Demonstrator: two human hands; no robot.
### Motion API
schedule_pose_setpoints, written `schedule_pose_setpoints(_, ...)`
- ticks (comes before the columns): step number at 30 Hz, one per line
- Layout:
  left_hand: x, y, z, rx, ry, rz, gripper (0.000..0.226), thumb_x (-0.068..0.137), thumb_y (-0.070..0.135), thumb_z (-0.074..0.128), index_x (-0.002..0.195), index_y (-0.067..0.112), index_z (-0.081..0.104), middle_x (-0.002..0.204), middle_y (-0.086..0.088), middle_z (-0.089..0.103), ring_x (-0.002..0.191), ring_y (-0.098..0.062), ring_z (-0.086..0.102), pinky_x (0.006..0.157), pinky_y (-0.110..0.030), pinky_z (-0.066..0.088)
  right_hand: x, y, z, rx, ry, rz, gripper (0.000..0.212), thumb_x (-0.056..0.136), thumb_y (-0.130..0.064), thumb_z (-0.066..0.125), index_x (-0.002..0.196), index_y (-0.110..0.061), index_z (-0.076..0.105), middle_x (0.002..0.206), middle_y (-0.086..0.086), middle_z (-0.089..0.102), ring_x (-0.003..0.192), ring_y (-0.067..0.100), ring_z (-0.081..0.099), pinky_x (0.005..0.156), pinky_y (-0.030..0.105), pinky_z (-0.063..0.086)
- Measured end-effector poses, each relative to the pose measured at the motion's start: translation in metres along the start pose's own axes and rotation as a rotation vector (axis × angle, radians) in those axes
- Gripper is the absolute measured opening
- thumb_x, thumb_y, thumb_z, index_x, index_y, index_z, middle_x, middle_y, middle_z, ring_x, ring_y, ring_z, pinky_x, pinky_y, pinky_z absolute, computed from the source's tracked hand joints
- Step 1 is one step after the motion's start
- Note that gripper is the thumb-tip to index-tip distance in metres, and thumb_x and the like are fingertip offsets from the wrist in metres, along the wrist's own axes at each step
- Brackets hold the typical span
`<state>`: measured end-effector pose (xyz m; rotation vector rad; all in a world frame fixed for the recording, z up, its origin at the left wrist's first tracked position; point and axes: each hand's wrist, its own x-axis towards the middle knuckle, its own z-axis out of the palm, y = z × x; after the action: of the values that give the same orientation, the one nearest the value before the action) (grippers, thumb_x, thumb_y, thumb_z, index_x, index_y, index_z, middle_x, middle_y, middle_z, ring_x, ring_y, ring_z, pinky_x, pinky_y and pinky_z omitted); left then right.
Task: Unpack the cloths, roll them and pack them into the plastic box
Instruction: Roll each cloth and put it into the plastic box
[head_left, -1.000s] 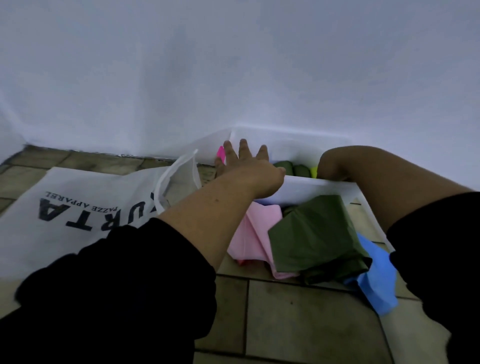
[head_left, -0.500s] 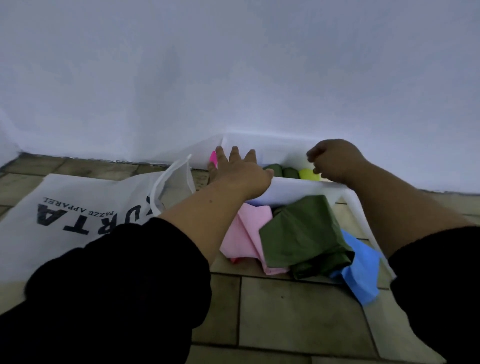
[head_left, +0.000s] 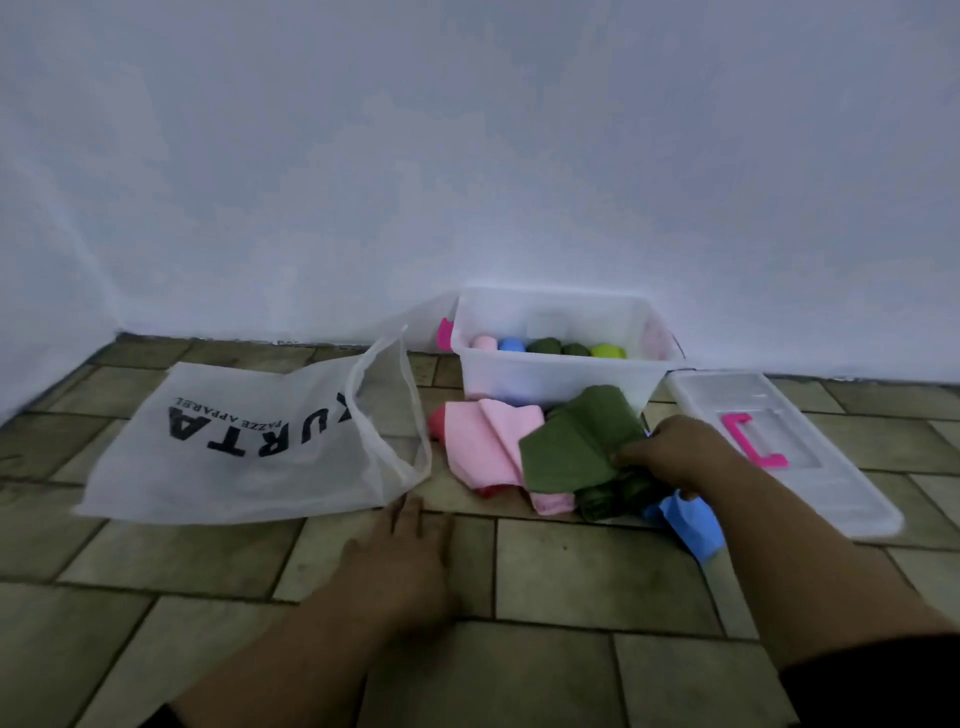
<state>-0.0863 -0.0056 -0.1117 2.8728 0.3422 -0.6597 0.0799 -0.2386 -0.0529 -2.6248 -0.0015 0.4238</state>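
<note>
A clear plastic box (head_left: 561, 370) stands against the wall and holds several rolled cloths: pink, blue, two dark green and a yellow-green one (head_left: 608, 351). In front of it lies a loose pile: a pink cloth (head_left: 483, 441), a green cloth (head_left: 576, 447) and a blue cloth (head_left: 691, 519). My right hand (head_left: 670, 452) grips the green cloth at its right edge. My left hand (head_left: 402, 561) rests flat on the floor tiles with straight fingers and holds nothing.
A white fabric bag (head_left: 249, 441) printed with black letters lies open on the floor at the left. The box's clear lid (head_left: 831, 467) with a pink handle lies at the right. A white wall runs behind the tiled floor.
Both hands pulled back from the box. The left dropped to the floor; the right came down and took hold of the green cloth. The view drew back.
</note>
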Motion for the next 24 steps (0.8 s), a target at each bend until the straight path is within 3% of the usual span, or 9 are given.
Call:
schedule_pose_setpoints(2, 0.0, -0.002, 0.007, 0.006, -0.029, -0.025, 0.095, 0.079, 0.064, 0.052, 0.149, 0.035, -0.006, 0.157, 0.0, -0.021, 0.144, -0.026, -0.017, 0.112, -0.06, 0.009, -0.004, -0.007, 0.006, -0.022, 0.04, -0.02, 0.035, 0.068, -0.037, 0.076, 0.065, -0.014, 0.049, 0.065, 0.004, 0.052, 0.058, 0.016, 0.051, 0.048, 0.026, 0.038)
schedule_pose_setpoints(5, 0.002, -0.001, 0.006, -0.026, -0.054, -0.042, 0.096, 0.079, 0.064, 0.054, 0.148, 0.037, -0.008, 0.156, 0.001, -0.025, 0.143, -0.025, -0.021, 0.111, -0.061, 0.005, -0.01, -0.01, 0.008, 0.012, 0.064, -0.009, 0.03, 0.071, -0.033, 0.072, 0.066, -0.013, 0.052, 0.069, 0.007, 0.056, 0.067, 0.023, 0.059, 0.06, 0.03, 0.045)
schedule_pose_setpoints(9, 0.005, -0.002, 0.006, -0.037, -0.052, -0.049, 0.095, 0.08, 0.061, 0.056, 0.148, 0.038, -0.005, 0.156, 0.002, -0.024, 0.143, -0.023, -0.021, 0.111, -0.062, 0.004, -0.027, -0.003, 0.001, 0.101, 0.152, -0.033, 0.033, 0.073, -0.03, 0.068, 0.088, -0.002, 0.058, 0.075, 0.01, 0.063, 0.06, 0.02, 0.058, 0.048, 0.026, 0.037)
schedule_pose_setpoints(12, 0.005, -0.002, 0.007, -0.049, -0.038, -0.054, 0.093, 0.08, 0.061, 0.056, 0.148, 0.039, -0.004, 0.157, 0.003, -0.022, 0.143, -0.023, -0.019, 0.11, -0.063, 0.003, -0.051, -0.004, 0.006, -0.01, 0.393, -0.223, 0.044, 0.073, -0.027, 0.068, 0.106, -0.011, 0.043, 0.08, 0.002, 0.053, 0.062, 0.017, 0.047, 0.054, 0.029, 0.035)
schedule_pose_setpoints(16, 0.005, -0.006, 0.009, -0.049, 0.04, -0.021, 0.094, 0.076, 0.065, 0.057, 0.149, 0.038, 0.005, 0.158, 0.002, -0.014, 0.145, -0.023, -0.012, 0.11, -0.062, 0.008, -0.092, -0.005, 0.033, -0.302, 0.692, -0.606, 0.039, 0.067, -0.019, 0.072, 0.096, -0.013, 0.049, 0.089, 0.008, 0.06, 0.08, 0.031, 0.058, 0.056, 0.038, 0.049)
schedule_pose_setpoints(18, 0.004, -0.008, 0.008, -0.074, 0.055, 0.009, 0.09, 0.074, 0.065, 0.057, 0.148, 0.032, 0.016, 0.159, -0.001, -0.002, 0.146, -0.024, 0.001, 0.11, -0.06, 0.015, -0.112, 0.0, 0.053, -0.36, 0.645, -0.744, 0.034, 0.064, -0.013, 0.073, 0.093, -0.011, 0.055, 0.09, 0.009, 0.062, 0.085, 0.032, 0.059, 0.053, 0.039, 0.049)
schedule_pose_setpoints(20, 0.003, -0.013, 0.001, -0.279, 0.153, 0.013, 0.075, 0.08, 0.054, 0.058, 0.143, 0.024, 0.032, 0.154, -0.007, 0.023, 0.138, -0.025, 0.027, 0.109, -0.047, 0.029, -0.131, 0.009, 0.075, -0.439, 0.57, -0.841, 0.034, 0.062, -0.016, 0.075, 0.091, -0.014, 0.058, 0.087, 0.006, 0.062, 0.079, 0.029, 0.06, 0.047, 0.036, 0.048)
schedule_pose_setpoints(22, 0.0, -0.016, -0.009, -0.582, 0.364, -0.025, 0.06, 0.085, 0.036, 0.059, 0.14, 0.022, 0.04, 0.145, -0.006, 0.041, 0.128, -0.023, 0.042, 0.102, -0.036, 0.036, -0.144, 0.02, 0.096, -0.519, 0.476, -0.891, 0.041, 0.057, -0.025, 0.079, 0.092, -0.019, 0.058, 0.085, 0.001, 0.063, 0.072, 0.023, 0.061, 0.042, 0.029, 0.044)
schedule_pose_setpoints(24, -0.006, -0.013, -0.019, -0.692, 0.566, 0.048, 0.049, 0.084, 0.028, 0.06, 0.132, 0.025, 0.049, 0.135, -0.002, 0.052, 0.117, -0.019, 0.051, 0.093, -0.031, 0.043, -0.15, 0.026, 0.109, -0.506, 0.359, -0.844, 0.039, 0.067, -0.031, 0.07, 0.101, -0.022, 0.055, 0.097, -0.003, 0.062, 0.085, 0.021, 0.06, 0.05, 0.03, 0.047)
